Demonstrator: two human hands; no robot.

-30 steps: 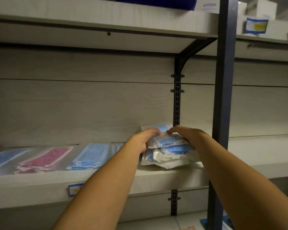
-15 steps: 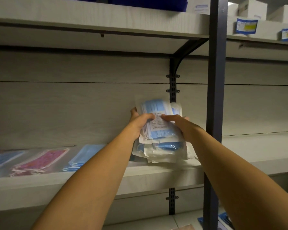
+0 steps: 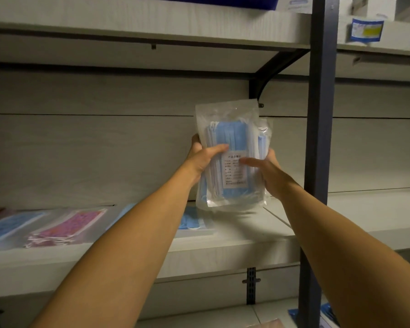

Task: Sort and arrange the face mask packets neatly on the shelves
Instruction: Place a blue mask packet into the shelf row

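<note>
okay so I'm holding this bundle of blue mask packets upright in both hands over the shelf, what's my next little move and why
Probably lower the bundle of blue mask packets onto the bare shelf right of the flat blue packet. Left hand and right hand hold it upright above that open spot, while the pink packet and others already lie flat in a row.
</note>
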